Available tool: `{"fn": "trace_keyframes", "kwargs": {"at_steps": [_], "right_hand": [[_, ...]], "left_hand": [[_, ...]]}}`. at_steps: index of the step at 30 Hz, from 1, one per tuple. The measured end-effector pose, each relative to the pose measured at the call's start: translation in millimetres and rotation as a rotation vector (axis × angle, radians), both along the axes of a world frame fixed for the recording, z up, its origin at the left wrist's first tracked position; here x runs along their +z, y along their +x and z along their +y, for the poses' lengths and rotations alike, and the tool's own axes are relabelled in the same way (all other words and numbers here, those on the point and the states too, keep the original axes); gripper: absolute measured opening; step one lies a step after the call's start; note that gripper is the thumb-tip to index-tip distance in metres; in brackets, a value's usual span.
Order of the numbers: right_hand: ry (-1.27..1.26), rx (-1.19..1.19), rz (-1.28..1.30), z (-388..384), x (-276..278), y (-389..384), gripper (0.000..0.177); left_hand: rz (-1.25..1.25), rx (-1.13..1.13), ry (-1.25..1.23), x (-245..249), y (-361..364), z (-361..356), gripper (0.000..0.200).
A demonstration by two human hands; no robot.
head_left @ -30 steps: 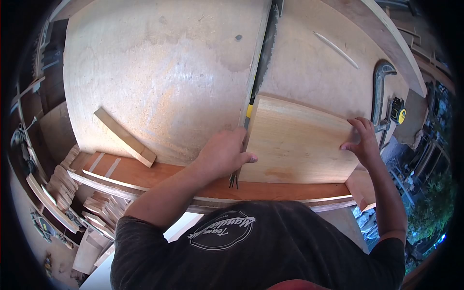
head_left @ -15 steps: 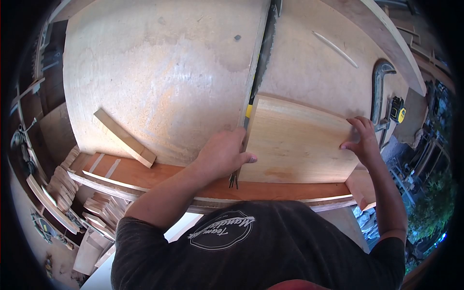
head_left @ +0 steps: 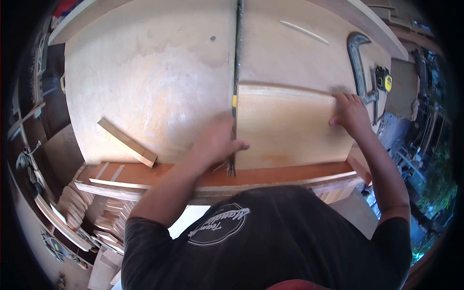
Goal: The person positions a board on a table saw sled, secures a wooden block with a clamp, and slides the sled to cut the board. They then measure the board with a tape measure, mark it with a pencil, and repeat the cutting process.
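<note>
The pale board (head_left: 290,128) lies flat on the bench (head_left: 154,72), between both hands. The left hand (head_left: 217,142) is loosely curled at the board's left edge, with its thumb resting on the board. It is blurred, so I cannot tell whether it grips the dark strip (head_left: 236,58) running beside it. The right hand (head_left: 349,113) presses flat, fingers together, on the board's far right corner. A clamp (head_left: 357,63) lies just beyond that hand. A wood block (head_left: 126,142) lies left of the left hand.

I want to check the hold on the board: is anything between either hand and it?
Nothing visible. The left hand lies on the board at its left edge, beside the dark strip; the right hand presses its far right corner.
</note>
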State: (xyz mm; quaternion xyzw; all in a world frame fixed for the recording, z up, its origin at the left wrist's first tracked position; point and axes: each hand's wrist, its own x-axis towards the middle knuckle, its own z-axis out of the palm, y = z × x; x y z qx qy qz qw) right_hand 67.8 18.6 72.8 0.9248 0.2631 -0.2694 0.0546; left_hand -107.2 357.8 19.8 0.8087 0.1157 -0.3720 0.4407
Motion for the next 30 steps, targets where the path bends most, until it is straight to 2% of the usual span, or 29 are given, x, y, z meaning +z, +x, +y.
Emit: {"fn": "trace_keyframes", "kwargs": {"at_steps": [3, 5, 7, 9, 10, 13, 15, 17, 18, 23, 25, 26, 27, 29, 30], "right_hand": [[0.002, -0.095, -0.015, -1, -5, -5, 0.076], [0.131, -0.106, -0.033, -11, -11, -10, 0.080], [0.079, -0.100, -0.030, -13, -11, -12, 0.079], [0.118, -0.082, -0.090, -16, -11, -17, 0.074], [0.133, -0.045, -0.137, -17, -10, -19, 0.071], [0.079, -0.021, -0.164, -15, -14, -17, 0.063], [0.039, -0.059, -0.137, -13, -14, -19, 0.072], [0.062, -0.117, -0.158, -15, -16, -24, 0.072], [0.065, -0.142, -0.168, -17, -17, -26, 0.072], [0.063, -0.087, -0.173, -21, -18, -29, 0.073], [0.040, -0.071, -0.164, -21, -12, -27, 0.073], [0.022, -0.063, -0.150, -18, -11, -27, 0.072], [0.023, -0.056, -0.148, -17, -11, -27, 0.072], [0.011, -0.049, -0.119, -18, -9, -25, 0.077], [0.003, -0.031, -0.111, -18, -7, -25, 0.077]], "left_hand": [[0.016, -0.044, -0.028, 8, 9, 2, 0.045], [-0.060, -0.003, -0.052, 10, 6, 2, 0.042], [-0.113, -0.065, -0.037, -8, 0, 0, 0.041], [-0.170, 0.003, -0.208, -18, -3, 2, 0.045], [-0.137, 0.035, -0.170, -27, -3, 4, 0.045], [-0.069, 0.049, -0.173, -1, 2, -1, 0.043], [-0.091, -0.008, -0.155, 1, 5, -3, 0.043], [-0.070, -0.037, -0.079, 9, 7, -5, 0.041], [-0.087, -0.034, -0.115, -2, 7, 0, 0.041], [-0.116, -0.034, -0.077, 2, 7, 1, 0.040], [-0.170, -0.178, 0.266, 15, 9, -2, 0.039], [-0.394, -0.254, 0.482, 16, 7, 0, 0.041], [-0.390, -0.248, 0.483, 33, 5, -9, 0.041], [-0.678, -0.114, 0.678, 72, 3, -39, 0.044], [-0.880, -0.181, 0.600, 64, 7, -46, 0.046]]}}
